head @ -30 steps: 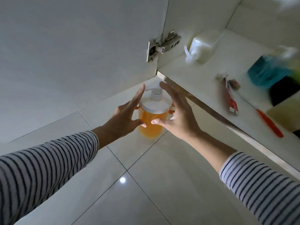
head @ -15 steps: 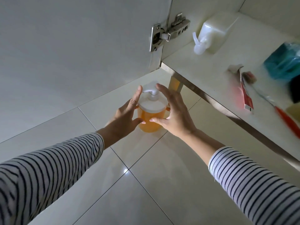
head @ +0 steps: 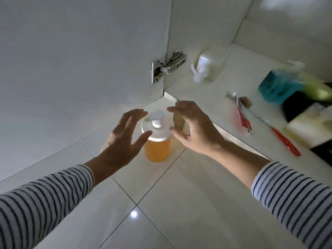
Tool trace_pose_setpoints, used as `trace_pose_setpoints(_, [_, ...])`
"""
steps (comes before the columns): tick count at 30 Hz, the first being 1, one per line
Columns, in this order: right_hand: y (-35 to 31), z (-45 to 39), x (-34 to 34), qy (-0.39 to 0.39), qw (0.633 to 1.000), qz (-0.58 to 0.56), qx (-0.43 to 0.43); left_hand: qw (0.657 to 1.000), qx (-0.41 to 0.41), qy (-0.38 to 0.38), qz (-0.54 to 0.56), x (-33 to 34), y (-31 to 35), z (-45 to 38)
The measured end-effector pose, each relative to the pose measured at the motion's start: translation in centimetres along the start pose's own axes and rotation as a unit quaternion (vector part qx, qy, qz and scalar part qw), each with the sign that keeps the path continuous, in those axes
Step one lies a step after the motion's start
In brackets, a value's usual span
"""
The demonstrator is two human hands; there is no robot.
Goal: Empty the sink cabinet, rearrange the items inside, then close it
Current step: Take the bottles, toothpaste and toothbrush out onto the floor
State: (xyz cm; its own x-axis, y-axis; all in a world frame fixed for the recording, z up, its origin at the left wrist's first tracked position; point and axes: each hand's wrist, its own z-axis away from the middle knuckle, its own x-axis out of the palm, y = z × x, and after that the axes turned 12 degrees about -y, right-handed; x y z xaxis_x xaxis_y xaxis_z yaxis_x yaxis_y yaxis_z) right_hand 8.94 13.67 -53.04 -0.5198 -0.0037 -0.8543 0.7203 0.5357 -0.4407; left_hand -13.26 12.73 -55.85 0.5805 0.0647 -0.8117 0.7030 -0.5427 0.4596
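Nearby, on the cabinet shelf (head: 206, 97), were listed: a white pump bottle (head: 208, 67) lying flat, a blue packet (head: 278, 87), a toothpaste tube (head: 242, 117) and a red-handled toothbrush (head: 283, 141). An orange soap dispenser (head: 157, 139) was stood on the tiled floor (head: 179, 203) by the open door's hinge (head: 168, 66). Where it had earlier been clasped, both hands were now spread apart: the left hand (head: 124, 139) and right hand (head: 195, 126) were held wide, fingers relaxed, nothing gripped.

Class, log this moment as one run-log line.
hands: left, right open beside pump bottle | bottle: upright on floor | cabinet door: open
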Motion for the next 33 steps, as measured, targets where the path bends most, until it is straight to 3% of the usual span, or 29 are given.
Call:
trace_pose_setpoints(5, [1.7, -2.6, -7.6, 0.022, 0.995, 0.094, -0.025, 0.997, 0.056, 0.015, 0.053, -1.7, 5.1, -5.7])
trace_pose_setpoints(9, [5.2, -4.3, -12.3, 0.006, 0.989, 0.149, 0.023, 0.994, 0.025, -0.027, 0.102, -1.1, 8.5, -11.5])
trace_pose_setpoints(13, [8.9, -6.5, -14.3, -0.068, 0.981, 0.132, 0.128, 0.994, -0.019, -0.066, 0.084, 1.8, 9.7, -16.9])
trace_pose_setpoints(16, [11.7, -8.1, -14.5, -0.125, 0.972, 0.122, 0.156, 0.991, -0.071, -0.068, 0.089, 4.4, 9.0, -19.1])
trace_pose_setpoints(21, [14.9, -10.7, -14.8, -0.188, 0.96, 0.173, 0.114, 0.992, -0.109, -0.036, 0.049, 6.9, 7.5, -19.5])
trace_pose_setpoints(27, [16.5, -12.8, -14.6, -0.223, 0.96, 0.166, 0.038, 0.986, -0.101, -0.015, 0.135, 7.4, 6.9, -20.4])
trace_pose_setpoints(33, [16.1, -13.0, -14.4, -0.236, 0.952, 0.193, 0.015, 0.976, -0.082, 0.002, 0.203, 7.5, 6.7, -20.2])
